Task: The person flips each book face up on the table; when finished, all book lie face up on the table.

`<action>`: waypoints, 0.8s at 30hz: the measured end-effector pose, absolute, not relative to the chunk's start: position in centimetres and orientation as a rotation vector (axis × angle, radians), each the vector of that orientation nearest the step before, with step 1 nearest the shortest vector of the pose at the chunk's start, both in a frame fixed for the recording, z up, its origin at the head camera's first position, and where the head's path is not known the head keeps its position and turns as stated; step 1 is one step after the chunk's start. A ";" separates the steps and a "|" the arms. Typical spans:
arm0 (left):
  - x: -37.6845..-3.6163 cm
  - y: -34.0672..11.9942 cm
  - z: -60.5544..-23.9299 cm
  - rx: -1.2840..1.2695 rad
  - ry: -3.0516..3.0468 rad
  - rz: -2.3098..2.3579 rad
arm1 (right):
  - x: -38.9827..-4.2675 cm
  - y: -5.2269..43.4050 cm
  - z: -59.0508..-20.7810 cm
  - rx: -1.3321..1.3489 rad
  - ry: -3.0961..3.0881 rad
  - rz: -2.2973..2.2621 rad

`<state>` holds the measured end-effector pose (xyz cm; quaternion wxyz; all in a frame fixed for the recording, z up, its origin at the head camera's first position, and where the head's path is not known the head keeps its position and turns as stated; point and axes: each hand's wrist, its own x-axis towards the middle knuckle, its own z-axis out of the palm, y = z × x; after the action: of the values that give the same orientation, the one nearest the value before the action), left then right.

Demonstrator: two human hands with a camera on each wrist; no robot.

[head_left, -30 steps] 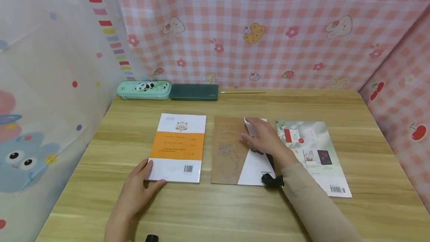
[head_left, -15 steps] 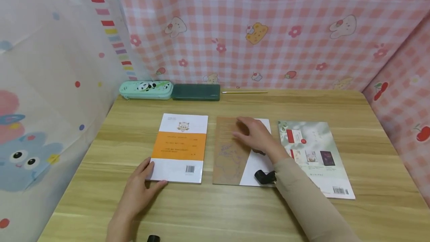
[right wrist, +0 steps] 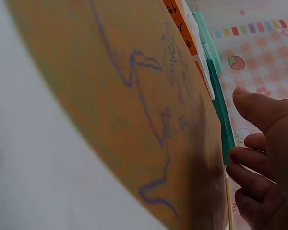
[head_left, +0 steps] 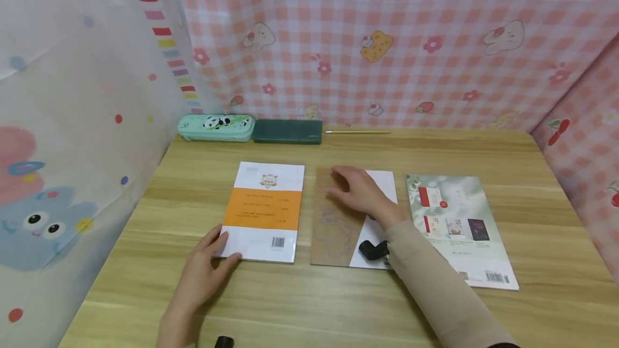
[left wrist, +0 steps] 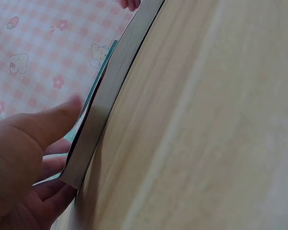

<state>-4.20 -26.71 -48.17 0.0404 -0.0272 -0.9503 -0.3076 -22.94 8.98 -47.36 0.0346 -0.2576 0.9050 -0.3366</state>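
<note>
While the brown-and-white paper-covered book lies flat on the pale wood-grain desk, a mint-green panda-printed case sits beyond it to the left, touching a dark-green flat rectangular case; a thin yellowish pencil-like stick lies straight behind the book. Pink-and-white checked fabric hangs past these. Just right of the book lies a pale-green-and-white glossy magazine; just left lies an orange-and-white paper-covered book.

The right hand, its beige sleeve and a black curved wrist piece screen the book's right part; the sleeve also covers the magazine's near left corner. Another black piece, in front of the book to the left, is cut off by the lower edge of the head view.

The book shows a brown panel with bluish-purple map-like lines, meeting white along a slant. Over it, the right hand's fingers bend loosely apart, holding nothing; contact cannot be told. The left hand touches the orange-and-white book's near left corner, relaxed, thumb spread widely from the fingers.
</note>
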 end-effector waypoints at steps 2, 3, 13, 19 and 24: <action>-4.3 -26.7 -48.1 -0.094 -2.910 -0.939 | -23.1 8.6 -47.5 -0.802 2.782 -1.017; -4.3 -26.7 -48.1 -0.096 -2.911 -0.937 | -23.1 8.5 -47.5 -0.809 2.782 -1.005; -4.3 -26.7 -47.9 -0.050 -2.917 -0.969 | -23.9 6.7 -47.5 -0.868 2.776 -0.989; -4.3 -26.7 -47.8 -0.057 -2.920 -0.958 | -24.3 5.8 -47.6 -0.904 2.792 -0.940; -4.3 -26.6 -47.7 -0.054 -2.921 -0.984 | -24.6 5.1 -47.6 -0.895 2.759 -0.941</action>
<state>-4.28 -26.60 -47.74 0.0292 -0.0175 -0.9472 -0.3189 -24.63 5.06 -47.63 0.0461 -0.2933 0.9038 -0.3083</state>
